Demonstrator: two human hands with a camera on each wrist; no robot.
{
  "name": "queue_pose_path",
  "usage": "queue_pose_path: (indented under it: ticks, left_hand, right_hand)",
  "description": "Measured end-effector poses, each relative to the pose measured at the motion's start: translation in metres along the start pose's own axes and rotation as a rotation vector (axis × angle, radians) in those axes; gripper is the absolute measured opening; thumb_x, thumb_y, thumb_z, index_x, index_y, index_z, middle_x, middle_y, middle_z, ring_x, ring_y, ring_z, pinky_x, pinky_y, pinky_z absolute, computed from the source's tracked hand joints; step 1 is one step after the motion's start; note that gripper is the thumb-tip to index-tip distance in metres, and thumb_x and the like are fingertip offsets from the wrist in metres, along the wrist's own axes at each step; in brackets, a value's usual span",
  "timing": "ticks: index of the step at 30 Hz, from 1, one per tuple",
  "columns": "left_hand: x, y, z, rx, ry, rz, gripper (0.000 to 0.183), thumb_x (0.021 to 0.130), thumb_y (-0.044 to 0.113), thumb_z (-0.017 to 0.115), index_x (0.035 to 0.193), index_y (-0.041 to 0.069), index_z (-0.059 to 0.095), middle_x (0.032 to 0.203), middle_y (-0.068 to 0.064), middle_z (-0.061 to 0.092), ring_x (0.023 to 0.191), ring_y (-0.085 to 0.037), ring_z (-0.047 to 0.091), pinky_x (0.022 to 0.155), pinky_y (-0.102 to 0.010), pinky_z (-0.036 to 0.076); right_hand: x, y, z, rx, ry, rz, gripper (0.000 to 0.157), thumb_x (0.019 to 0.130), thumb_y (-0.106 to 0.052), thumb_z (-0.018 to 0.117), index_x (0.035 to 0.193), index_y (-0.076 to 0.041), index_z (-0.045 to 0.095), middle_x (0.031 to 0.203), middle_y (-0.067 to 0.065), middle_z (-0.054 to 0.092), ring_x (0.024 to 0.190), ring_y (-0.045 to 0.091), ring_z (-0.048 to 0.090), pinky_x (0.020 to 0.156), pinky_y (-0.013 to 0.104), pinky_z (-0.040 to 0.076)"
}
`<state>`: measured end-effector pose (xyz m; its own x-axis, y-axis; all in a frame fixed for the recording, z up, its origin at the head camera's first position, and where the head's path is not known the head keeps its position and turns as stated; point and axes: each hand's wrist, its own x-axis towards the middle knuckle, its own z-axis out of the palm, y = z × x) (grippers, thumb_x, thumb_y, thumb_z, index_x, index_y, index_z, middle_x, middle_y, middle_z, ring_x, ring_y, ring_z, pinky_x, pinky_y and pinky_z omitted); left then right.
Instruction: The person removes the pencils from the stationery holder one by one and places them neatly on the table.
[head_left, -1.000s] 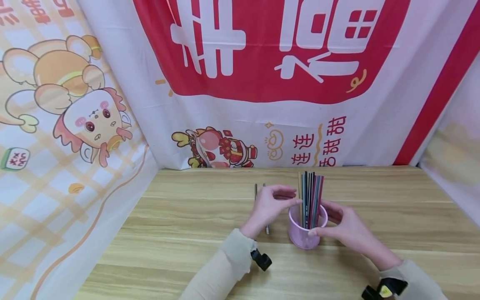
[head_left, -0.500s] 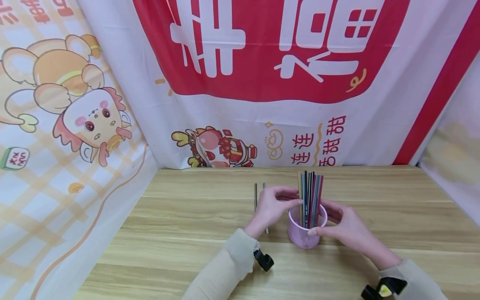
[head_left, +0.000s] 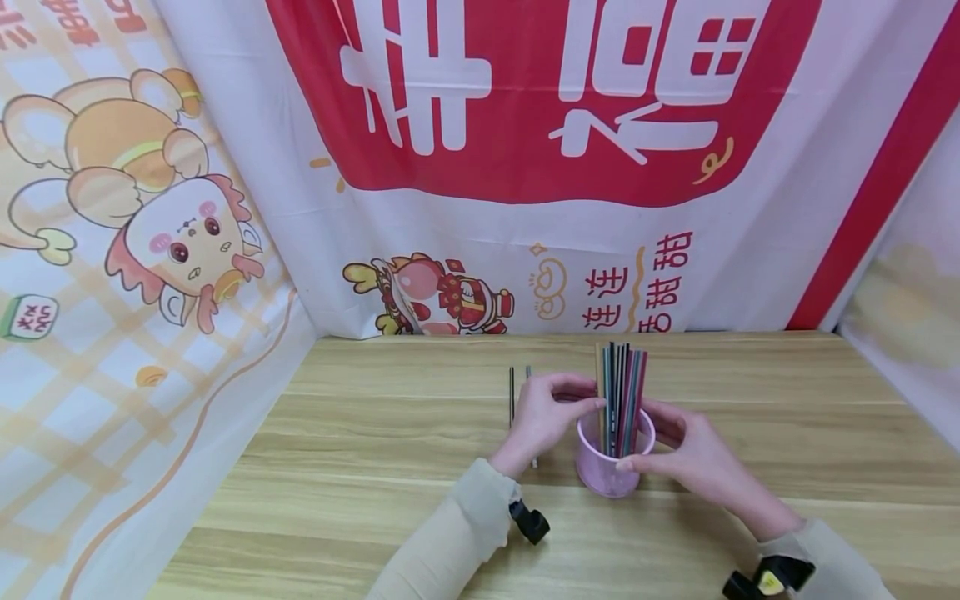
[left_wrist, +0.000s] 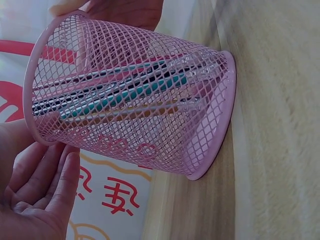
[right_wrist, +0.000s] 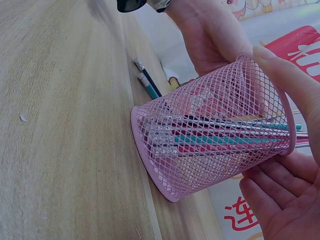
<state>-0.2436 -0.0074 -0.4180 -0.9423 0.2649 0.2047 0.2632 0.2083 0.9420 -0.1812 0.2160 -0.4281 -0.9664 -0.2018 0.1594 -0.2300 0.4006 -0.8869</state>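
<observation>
A pink mesh pencil cup (head_left: 607,477) stands upright on the wooden table, with several pencils (head_left: 621,392) in it: black, teal, dark pink and one yellow. My right hand (head_left: 693,457) holds the cup at its rim, thumb on the near side and fingers round the far right side. From the left, my left hand (head_left: 543,417) reaches to the pencils just above the rim. Its thumb touches the yellow pencil (left_wrist: 125,111), and the loosely extended fingers (left_wrist: 45,175) stand apart from the thumb. In the right wrist view, the cup's mesh partly covers the left hand.
Two more pencils lie on the table left of the cup, a black one (head_left: 512,392) and a teal one (right_wrist: 147,85), partly hidden behind my left hand. Printed cloths (head_left: 480,225) hang behind the table (head_left: 360,467) and along its sides.
My left hand has shifted slightly right, closer in against the pencils. The right hand, the cup and the pencils in it stay where they were.
</observation>
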Motion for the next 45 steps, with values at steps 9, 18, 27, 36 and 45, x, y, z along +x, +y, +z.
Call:
queue_pose_path:
  ticks: [9, 18, 27, 36, 45]
  left_hand:
    - [0.001, 0.001, 0.002, -0.003, 0.030, 0.010, 0.022, 0.083, 0.018, 0.087, 0.103, 0.019, 0.079, 0.092, 0.013, 0.074, 0.084, -0.006, 0.070, 0.078, -0.024, 0.059]
    - [0.003, 0.003, 0.005, -0.022, 0.019, 0.005, 0.025, 0.084, 0.018, 0.086, 0.108, 0.020, 0.078, 0.093, 0.014, 0.074, 0.087, -0.006, 0.070, 0.080, -0.023, 0.058]
    - [0.003, 0.002, 0.007, -0.037, 0.006, 0.001, 0.027, 0.084, 0.019, 0.086, 0.110, 0.022, 0.077, 0.095, 0.014, 0.074, 0.088, -0.006, 0.070, 0.082, -0.024, 0.058]
    - [0.004, 0.008, 0.004, -0.062, 0.052, 0.016, 0.024, 0.085, 0.014, 0.085, 0.108, 0.018, 0.078, 0.095, 0.012, 0.074, 0.088, -0.007, 0.070, 0.081, -0.024, 0.059]
    - [0.006, 0.020, -0.003, -0.104, 0.115, 0.014, 0.023, 0.084, 0.018, 0.086, 0.106, 0.018, 0.078, 0.095, 0.012, 0.074, 0.088, -0.008, 0.071, 0.081, -0.024, 0.059]
  right_hand:
    - [0.000, 0.000, 0.000, 0.001, -0.001, 0.003, 0.087, 0.076, -0.023, 0.093, 0.143, 0.008, 0.049, 0.138, 0.027, 0.058, 0.122, 0.039, 0.060, 0.099, 0.032, 0.052]
    - [0.000, 0.002, 0.000, 0.005, -0.001, -0.005, 0.087, 0.076, -0.022, 0.093, 0.143, 0.011, 0.048, 0.136, 0.029, 0.058, 0.121, 0.040, 0.061, 0.099, 0.034, 0.052]
    - [0.000, 0.001, 0.000, 0.006, 0.001, -0.009, 0.087, 0.075, -0.021, 0.093, 0.142, 0.012, 0.048, 0.136, 0.030, 0.057, 0.120, 0.041, 0.061, 0.099, 0.037, 0.052]
    - [0.000, 0.002, 0.001, 0.011, 0.002, -0.018, 0.086, 0.075, -0.021, 0.093, 0.141, 0.012, 0.049, 0.135, 0.029, 0.059, 0.120, 0.041, 0.061, 0.095, 0.023, 0.051]
    - [0.000, 0.001, 0.001, 0.007, 0.004, -0.016, 0.087, 0.075, -0.021, 0.094, 0.142, 0.012, 0.048, 0.136, 0.029, 0.058, 0.120, 0.041, 0.061, 0.094, 0.018, 0.049]
